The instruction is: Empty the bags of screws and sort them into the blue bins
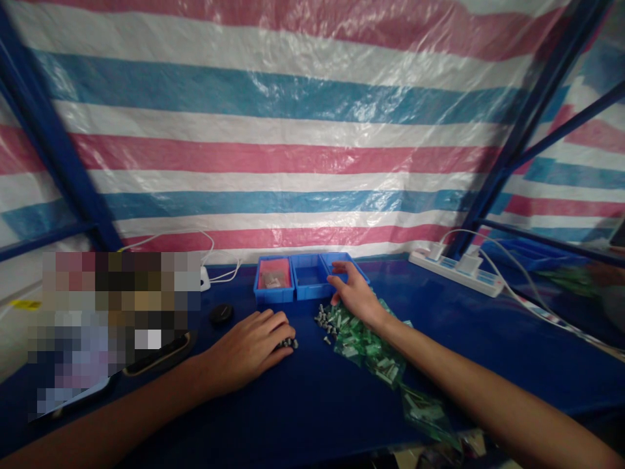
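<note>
A deep blue desk (303, 404) is carrying three bright blue bins (308, 277); the one farthest left is showing a pink lining. Just before the bins, green-tinted clear packets (371, 345) and small grey parts (323, 318) are lying. Behind the bins, a tarp (293, 130) is hanging in pink, white and blue stripes. Right of them, a white power strip (456, 272) is lying.

I see a blue table (312, 404) carrying three blue bins (307, 277), loose small grey parts (325, 319), green packets (375, 352), a white power strip (459, 272), and a black puck (221, 314).
</note>
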A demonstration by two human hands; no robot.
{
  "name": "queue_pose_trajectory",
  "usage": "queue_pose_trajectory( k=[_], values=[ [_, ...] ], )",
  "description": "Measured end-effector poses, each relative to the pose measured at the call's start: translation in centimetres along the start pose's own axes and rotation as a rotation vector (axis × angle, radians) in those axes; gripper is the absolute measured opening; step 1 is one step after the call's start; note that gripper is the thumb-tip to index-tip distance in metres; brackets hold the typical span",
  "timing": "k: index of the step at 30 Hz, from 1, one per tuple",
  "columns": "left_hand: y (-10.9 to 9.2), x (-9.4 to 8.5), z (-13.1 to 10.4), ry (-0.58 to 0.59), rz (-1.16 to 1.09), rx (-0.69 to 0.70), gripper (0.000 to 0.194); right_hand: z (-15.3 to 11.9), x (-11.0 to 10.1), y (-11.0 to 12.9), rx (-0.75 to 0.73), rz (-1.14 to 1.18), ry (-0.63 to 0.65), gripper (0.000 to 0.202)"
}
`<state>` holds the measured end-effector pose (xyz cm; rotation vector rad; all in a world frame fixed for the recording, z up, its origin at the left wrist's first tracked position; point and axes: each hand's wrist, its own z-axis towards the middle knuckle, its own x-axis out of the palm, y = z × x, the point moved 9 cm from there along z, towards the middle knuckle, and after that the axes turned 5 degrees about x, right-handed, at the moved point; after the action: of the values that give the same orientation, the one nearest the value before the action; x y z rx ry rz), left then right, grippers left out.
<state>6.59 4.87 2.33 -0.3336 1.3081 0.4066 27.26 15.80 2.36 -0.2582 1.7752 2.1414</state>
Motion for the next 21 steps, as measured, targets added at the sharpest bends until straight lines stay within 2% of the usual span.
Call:
queue_pose_trajectory(
  k=[6,14,17,21],
  values=[
    [0.1,0.3,0.0,0.019,0.001,-0.013,0.017,-0.2,0.3,-0.3,0.064,0.055,0.031,0.045],
    [0.2,0.1,0.0,-0.015,-0.004,0.003,0.017,-0.3,0.4,-0.6,0.112,0.108,0.029,0.047],
    [0.2,0.1,-0.1,-0.014,-0.009,0.000,0.017,-0.3,0.2,-0.3,0.092,0.111,0.018,0.046],
    [0.1,0.0,-0.1,-0.031,-0.010,0.004,0.018,-0.2,-0.1,0.5,-0.007,0.129,-0.014,0.043]
  ],
)
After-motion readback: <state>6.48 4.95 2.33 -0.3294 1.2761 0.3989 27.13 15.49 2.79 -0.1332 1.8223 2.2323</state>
